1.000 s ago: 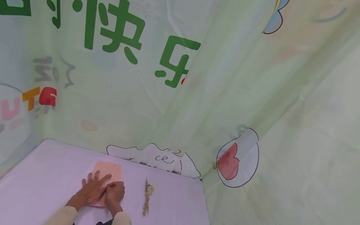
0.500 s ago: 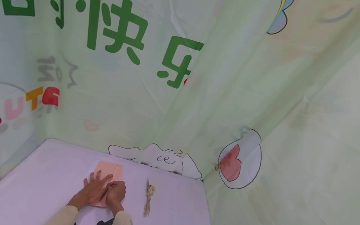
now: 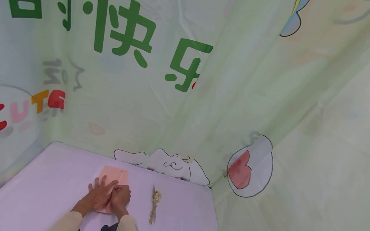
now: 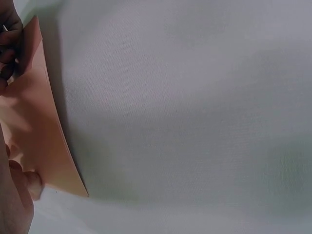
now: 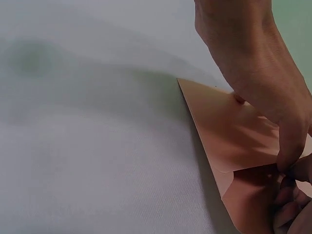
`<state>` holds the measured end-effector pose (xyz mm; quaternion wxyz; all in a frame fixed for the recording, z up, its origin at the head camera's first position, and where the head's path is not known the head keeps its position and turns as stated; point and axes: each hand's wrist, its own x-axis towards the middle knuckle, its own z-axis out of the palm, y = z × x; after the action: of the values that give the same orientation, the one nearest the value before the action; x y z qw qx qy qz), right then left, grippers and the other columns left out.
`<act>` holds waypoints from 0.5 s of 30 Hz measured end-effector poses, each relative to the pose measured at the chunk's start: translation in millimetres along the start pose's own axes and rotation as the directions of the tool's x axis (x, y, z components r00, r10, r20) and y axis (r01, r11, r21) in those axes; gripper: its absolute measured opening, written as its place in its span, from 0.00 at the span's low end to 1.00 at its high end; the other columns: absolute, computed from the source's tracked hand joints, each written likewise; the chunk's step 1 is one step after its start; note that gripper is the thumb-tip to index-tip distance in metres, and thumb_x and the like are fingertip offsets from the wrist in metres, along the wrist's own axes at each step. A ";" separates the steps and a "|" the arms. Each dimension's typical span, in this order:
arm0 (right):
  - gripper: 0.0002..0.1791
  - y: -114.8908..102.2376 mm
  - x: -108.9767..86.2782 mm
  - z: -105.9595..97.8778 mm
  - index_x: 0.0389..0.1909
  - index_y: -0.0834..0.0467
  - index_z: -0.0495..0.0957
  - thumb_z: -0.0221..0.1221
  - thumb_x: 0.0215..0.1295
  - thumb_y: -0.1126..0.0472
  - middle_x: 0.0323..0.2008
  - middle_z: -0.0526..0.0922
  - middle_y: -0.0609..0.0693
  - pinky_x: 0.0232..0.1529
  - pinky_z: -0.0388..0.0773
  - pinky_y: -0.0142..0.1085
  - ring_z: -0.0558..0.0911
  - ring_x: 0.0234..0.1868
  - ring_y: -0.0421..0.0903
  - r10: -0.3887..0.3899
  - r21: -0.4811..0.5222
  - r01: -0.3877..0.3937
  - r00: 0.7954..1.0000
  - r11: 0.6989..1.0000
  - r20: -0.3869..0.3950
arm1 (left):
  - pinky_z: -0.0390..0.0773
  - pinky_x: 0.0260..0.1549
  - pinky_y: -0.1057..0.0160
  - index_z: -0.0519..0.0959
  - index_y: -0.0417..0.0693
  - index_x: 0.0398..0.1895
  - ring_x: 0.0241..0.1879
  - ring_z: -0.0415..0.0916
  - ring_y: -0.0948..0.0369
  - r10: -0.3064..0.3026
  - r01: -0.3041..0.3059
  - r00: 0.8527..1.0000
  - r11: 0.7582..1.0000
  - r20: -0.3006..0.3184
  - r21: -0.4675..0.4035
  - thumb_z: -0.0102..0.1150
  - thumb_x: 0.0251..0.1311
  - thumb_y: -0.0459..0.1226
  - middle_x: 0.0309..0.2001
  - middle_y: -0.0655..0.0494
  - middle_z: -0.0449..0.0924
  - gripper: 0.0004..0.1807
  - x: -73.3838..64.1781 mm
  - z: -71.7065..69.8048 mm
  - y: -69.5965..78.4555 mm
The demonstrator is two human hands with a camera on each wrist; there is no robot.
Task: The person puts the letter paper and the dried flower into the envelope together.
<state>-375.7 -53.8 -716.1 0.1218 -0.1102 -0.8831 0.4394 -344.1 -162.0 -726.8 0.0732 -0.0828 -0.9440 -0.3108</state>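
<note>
A salmon-pink paper envelope (image 3: 111,172) lies on the table under both hands. My left hand (image 3: 99,196) rests on it with the fingers spread. Beside it, my right hand (image 3: 121,195) has its fingers curled and its thumb and forefinger at the paper, pinching the envelope near the left thumb. Up close in the right wrist view, the envelope (image 5: 239,141) shows a folded edge with a darker opening, where the right hand's curled fingers (image 5: 287,207) meet the left thumb. What lies inside the right hand's grip is mostly hidden. In the left wrist view only the envelope's edge (image 4: 46,122) shows well.
To the right of the hands, a small tied bunch of dried flowers (image 3: 155,203) lies on the pale lilac table (image 3: 185,208). Behind and to the right hangs a printed cloth (image 3: 130,106) that meets the table's edges.
The head view has shifted slightly, so everything sits a little further right in it. Both hands keep nearly the same place on the envelope.
</note>
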 end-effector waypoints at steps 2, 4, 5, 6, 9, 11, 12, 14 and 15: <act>0.14 1.0 0.9 -1.8 0.19 0.49 0.86 0.79 0.52 0.67 0.24 0.84 0.40 0.40 0.81 0.44 0.82 0.30 0.42 -0.002 0.001 0.002 1.000 1.000 -0.012 | 0.55 0.60 0.07 0.72 0.47 0.76 0.70 0.55 0.10 -0.004 0.004 1.000 1.000 0.019 -0.011 0.56 0.79 0.44 0.75 0.13 0.58 0.26 0.2 0.9 1.7; 0.14 1.2 1.2 -4.3 0.18 0.49 0.86 0.79 0.51 0.68 0.23 0.84 0.40 0.38 0.81 0.43 0.83 0.28 0.42 -0.014 0.000 0.014 1.000 1.000 -0.026 | 0.54 0.61 0.07 0.72 0.47 0.76 0.70 0.54 0.10 -0.002 0.002 1.000 1.000 0.026 -0.022 0.56 0.79 0.45 0.75 0.12 0.58 0.27 0.4 1.4 3.3; 0.14 1.3 1.3 -5.7 0.18 0.49 0.86 0.79 0.50 0.68 0.22 0.84 0.40 0.37 0.81 0.43 0.83 0.28 0.43 -0.025 0.000 0.025 0.999 1.000 -0.031 | 0.53 0.61 0.07 0.72 0.48 0.76 0.70 0.54 0.09 -0.001 0.001 1.000 1.000 0.021 -0.027 0.56 0.79 0.45 0.75 0.12 0.58 0.27 0.7 1.6 4.0; 0.13 1.2 1.6 -7.1 0.18 0.49 0.87 0.79 0.50 0.68 0.22 0.85 0.40 0.37 0.81 0.43 0.83 0.28 0.43 -0.032 0.005 0.033 0.999 0.999 -0.033 | 0.53 0.61 0.07 0.72 0.49 0.76 0.70 0.54 0.10 0.000 0.000 1.000 0.999 0.013 -0.033 0.56 0.79 0.45 0.75 0.12 0.58 0.26 1.0 1.8 4.1; 0.11 0.9 3.5 -12.7 0.20 0.51 0.88 0.78 0.50 0.68 0.23 0.84 0.42 0.35 0.81 0.43 0.83 0.27 0.44 -0.088 0.016 0.089 0.995 0.996 -0.053 | 0.51 0.59 0.06 0.73 0.49 0.75 0.69 0.54 0.10 0.011 -0.012 1.000 0.999 -0.018 -0.043 0.57 0.78 0.43 0.74 0.11 0.59 0.26 2.3 2.3 3.2; 0.09 1.1 6.0 -17.5 0.22 0.52 0.88 0.78 0.51 0.67 0.24 0.83 0.42 0.35 0.80 0.42 0.82 0.27 0.42 -0.112 0.019 0.114 0.991 0.993 -0.075 | 0.50 0.59 0.06 0.73 0.49 0.75 0.70 0.52 0.09 0.004 -0.005 1.000 0.999 -0.020 -0.050 0.57 0.77 0.42 0.74 0.11 0.58 0.26 3.0 2.2 1.8; 0.09 2.6 8.3 -19.3 0.22 0.53 0.88 0.78 0.51 0.67 0.23 0.82 0.41 0.33 0.79 0.44 0.80 0.26 0.41 -0.141 0.008 0.143 0.984 0.990 -0.109 | 0.49 0.59 0.05 0.73 0.49 0.75 0.70 0.52 0.09 -0.002 0.001 1.000 0.999 -0.012 -0.047 0.58 0.75 0.40 0.74 0.11 0.57 0.27 3.2 1.6 1.1; 0.09 3.8 12.4 -26.0 0.23 0.53 0.87 0.78 0.52 0.66 0.23 0.80 0.42 0.31 0.76 0.43 0.77 0.26 0.38 -0.186 -0.005 0.189 0.967 0.982 -0.174 | 0.48 0.59 0.05 0.73 0.48 0.75 0.70 0.51 0.08 -0.019 0.020 1.000 0.999 0.009 -0.046 0.59 0.73 0.39 0.75 0.11 0.56 0.28 3.0 -0.8 0.6; 0.09 5.0 15.0 -29.6 0.24 0.53 0.87 0.78 0.53 0.66 0.23 0.79 0.41 0.31 0.74 0.42 0.75 0.26 0.37 -0.199 -0.013 0.201 0.957 0.980 -0.210 | 0.49 0.60 0.05 0.73 0.48 0.75 0.70 0.51 0.08 -0.030 0.031 0.999 0.999 0.020 -0.040 0.60 0.72 0.38 0.75 0.11 0.55 0.28 2.9 -2.7 0.6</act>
<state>-380.3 -24.1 -701.1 0.2586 -0.0656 -0.8702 0.4143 -346.6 -162.8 -723.8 0.0575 -0.0729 -0.9394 -0.3300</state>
